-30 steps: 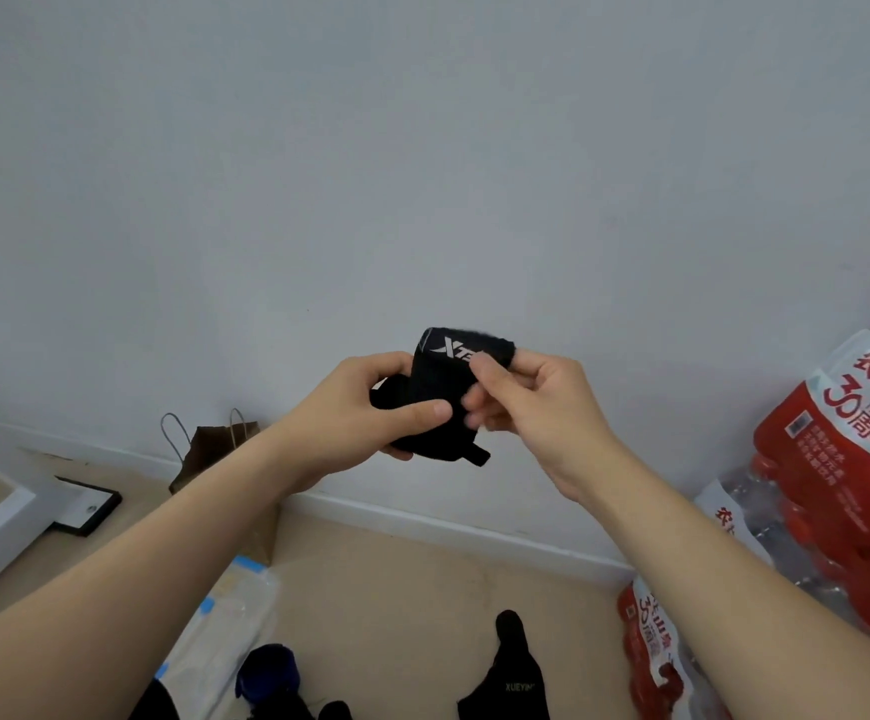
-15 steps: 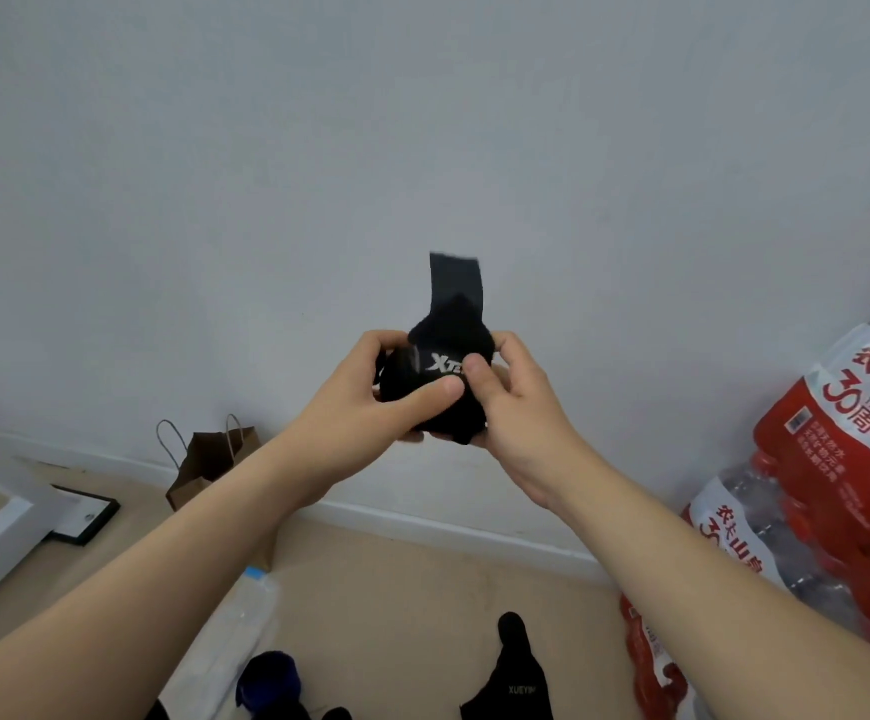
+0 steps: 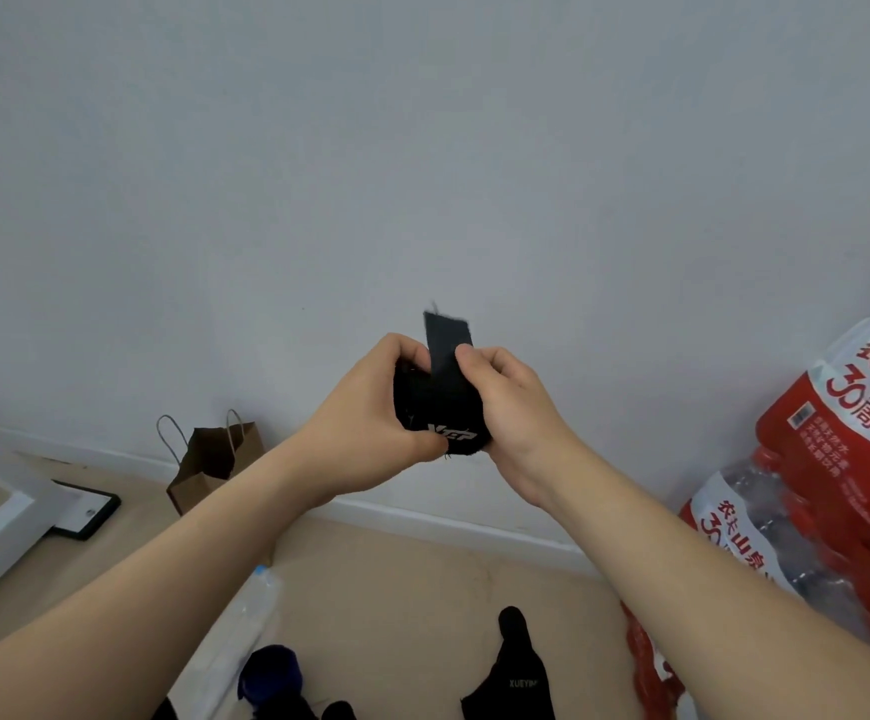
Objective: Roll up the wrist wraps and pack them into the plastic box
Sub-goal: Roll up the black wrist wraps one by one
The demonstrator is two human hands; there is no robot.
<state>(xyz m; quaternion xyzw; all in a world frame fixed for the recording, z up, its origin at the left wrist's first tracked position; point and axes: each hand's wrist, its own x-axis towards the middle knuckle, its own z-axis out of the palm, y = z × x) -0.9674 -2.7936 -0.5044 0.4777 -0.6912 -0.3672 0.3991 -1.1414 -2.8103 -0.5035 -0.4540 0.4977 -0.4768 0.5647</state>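
Gripping the black wrist wrap (image 3: 443, 407) in mid-air between 2 hands: left hand (image 3: 365, 415) curling round the roll, likely stopping it unwinding; right hand (image 3: 510, 402) pinching the upright tail, probably for tension.

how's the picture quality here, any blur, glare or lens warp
Head view: soft even light, no glare; the wrist wrap reads flat black, its white logo slightly smeared; the wide lens stretches both forearms toward the lower corners; print on the water bottle pack is readable.
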